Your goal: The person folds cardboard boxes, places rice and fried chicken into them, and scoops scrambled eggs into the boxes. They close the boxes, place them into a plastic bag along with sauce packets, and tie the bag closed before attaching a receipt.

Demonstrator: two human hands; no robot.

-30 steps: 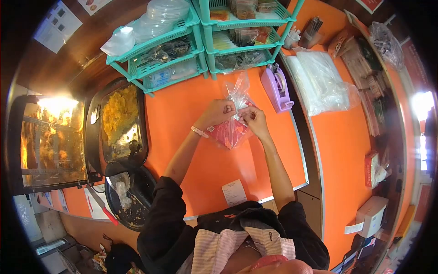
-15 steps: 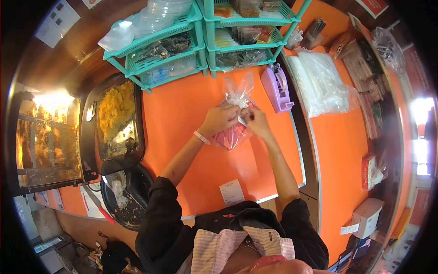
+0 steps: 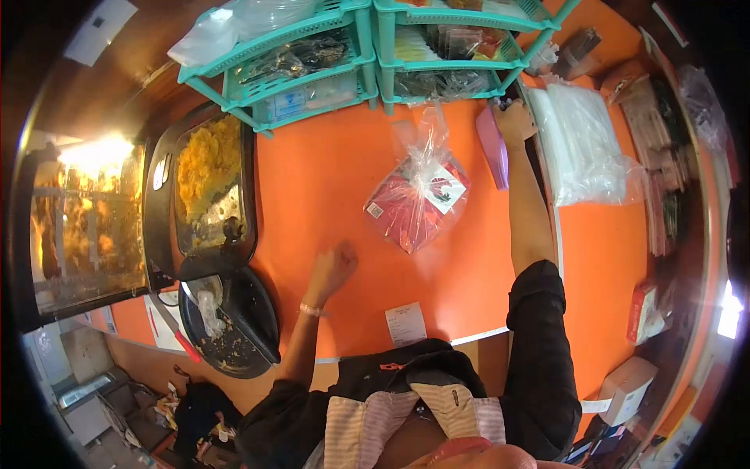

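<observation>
A tied clear plastic bag with a red package inside stands on the orange table. Its gathered top sticks up, and a white label with a dark print sits on its right side. My left hand, a bracelet at the wrist, hovers low and left of the bag, fingers curled with nothing visible in them. Out at the far right, my right hand has its fingers closed at the far end of the purple tape dispenser, covering the roll.
Teal tiered racks with packets line the back. Left are a black tray of yellow food, a black pan and a lit glass cabinet. A receipt lies near the front edge; plastic bags lie right.
Both hands have let go of the bag's neck. My left hand has drawn back toward me and left; my right hand has reached away to the tape dispenser. The camera view has shifted slightly.
</observation>
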